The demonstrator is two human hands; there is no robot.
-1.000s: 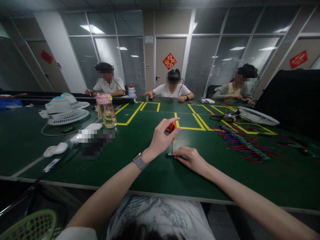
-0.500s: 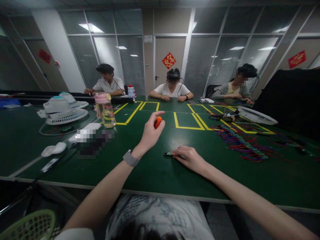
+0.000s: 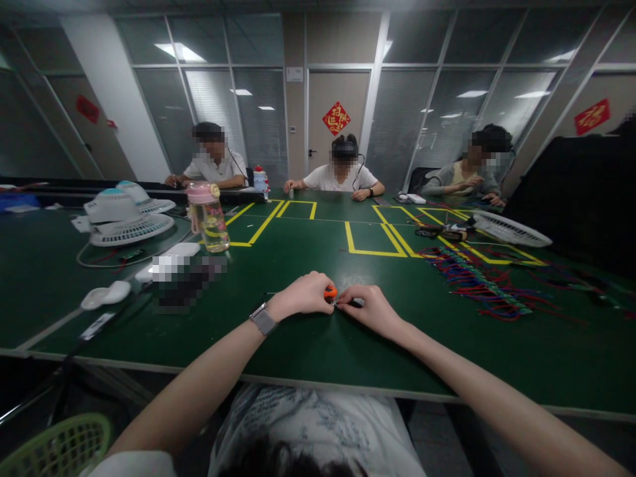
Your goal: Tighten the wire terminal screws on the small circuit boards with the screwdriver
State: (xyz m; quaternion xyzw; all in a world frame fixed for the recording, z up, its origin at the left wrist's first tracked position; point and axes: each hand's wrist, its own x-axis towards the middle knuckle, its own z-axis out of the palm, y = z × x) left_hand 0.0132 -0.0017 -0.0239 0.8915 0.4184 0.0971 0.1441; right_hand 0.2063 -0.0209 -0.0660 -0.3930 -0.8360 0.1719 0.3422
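My left hand point(image 3: 305, 293) is closed around an orange-handled screwdriver point(image 3: 330, 292), and a thin dark shaft sticks out on the hand's left side. Just right of it, my right hand point(image 3: 375, 308) pinches a small circuit board point(image 3: 356, 303) low over the green table. The fingertips of both hands meet at the board's left end, perhaps touching. Fingers cover most of the board, so its details are hidden.
Several wired circuit boards point(image 3: 477, 281) lie in a row to the right on the green table point(image 3: 298, 358). At left stand a pink-lidded bottle point(image 3: 209, 218) and white fans point(image 3: 132, 228). Three people sit across the table. A green basket point(image 3: 64, 444) is at lower left.
My left hand has come down and right with the screwdriver, from above the table to the circuit board. My right hand has shifted slightly and still holds the board.
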